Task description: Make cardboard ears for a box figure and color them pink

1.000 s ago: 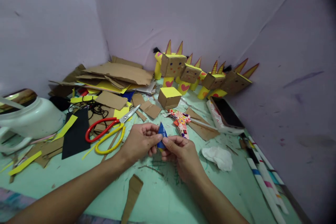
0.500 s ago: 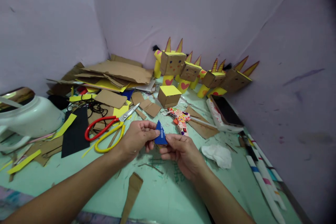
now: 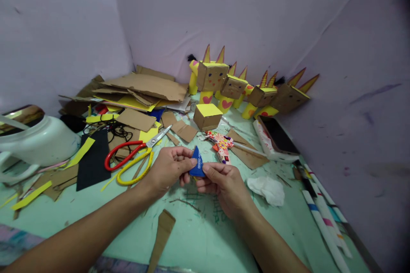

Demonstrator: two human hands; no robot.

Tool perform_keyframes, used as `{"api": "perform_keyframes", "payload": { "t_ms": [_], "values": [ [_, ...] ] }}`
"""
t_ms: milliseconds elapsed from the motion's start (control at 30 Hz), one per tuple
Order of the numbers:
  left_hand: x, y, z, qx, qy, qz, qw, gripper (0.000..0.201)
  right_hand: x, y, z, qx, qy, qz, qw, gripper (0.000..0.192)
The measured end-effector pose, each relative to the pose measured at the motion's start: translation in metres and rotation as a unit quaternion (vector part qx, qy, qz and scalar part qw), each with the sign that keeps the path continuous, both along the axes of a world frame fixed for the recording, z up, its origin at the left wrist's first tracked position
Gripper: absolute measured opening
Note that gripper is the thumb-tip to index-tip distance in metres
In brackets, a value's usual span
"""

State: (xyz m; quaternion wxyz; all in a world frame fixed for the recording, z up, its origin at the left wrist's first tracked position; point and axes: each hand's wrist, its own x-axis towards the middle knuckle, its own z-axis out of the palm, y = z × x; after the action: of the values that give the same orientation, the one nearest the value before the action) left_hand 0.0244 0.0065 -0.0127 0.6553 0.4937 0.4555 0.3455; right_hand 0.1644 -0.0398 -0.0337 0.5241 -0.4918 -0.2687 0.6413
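Observation:
Both of my hands pinch a small blue triangular piece of card (image 3: 196, 164) with white print, held just above the green tabletop (image 3: 205, 230). My left hand (image 3: 168, 169) grips its left edge with thumb and fingers. My right hand (image 3: 224, 185) holds its lower right corner. Red-and-yellow-handled scissors (image 3: 134, 158) lie just left of my left hand. A patterned glue gun (image 3: 221, 144) lies just beyond my right hand.
Cardboard box figures with yellow horns (image 3: 233, 87) line the back wall, a yellow-topped cardboard cube (image 3: 207, 116) before them. A cardboard pile (image 3: 141, 89), black sheet (image 3: 92, 160), white jug (image 3: 35, 140), phone in a tray (image 3: 277, 136), crumpled tissue (image 3: 265, 190) and paper rolls (image 3: 323, 222) surround my hands.
The blue piece has turned in my fingers from edge-on to showing its flat triangular face. Both hands have stayed in nearly the same spot.

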Motion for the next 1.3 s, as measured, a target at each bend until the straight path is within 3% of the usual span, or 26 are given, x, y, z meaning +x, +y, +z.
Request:
{"api": "perform_keyframes", "payload": {
  "t_ms": [733, 1033, 1300],
  "values": [
    [0.0018, 0.0006, -0.0001, 0.013, 0.033, -0.011, 0.999, 0.037, -0.0069, -0.0002, -0.0006, 0.021, -0.024, -0.042, 0.999, 0.024],
    [0.0009, 0.0015, 0.0045, 0.035, 0.072, -0.008, 0.997, 0.034, -0.0059, 0.0001, 0.0054, -0.003, 0.064, -0.017, 0.998, 0.025],
    [0.0011, -0.0031, 0.0017, 0.041, 0.081, -0.021, 0.996, 0.032, -0.0033, -0.0007, -0.0017, 0.02, -0.038, -0.017, 0.999, 0.03]
  ]
}}
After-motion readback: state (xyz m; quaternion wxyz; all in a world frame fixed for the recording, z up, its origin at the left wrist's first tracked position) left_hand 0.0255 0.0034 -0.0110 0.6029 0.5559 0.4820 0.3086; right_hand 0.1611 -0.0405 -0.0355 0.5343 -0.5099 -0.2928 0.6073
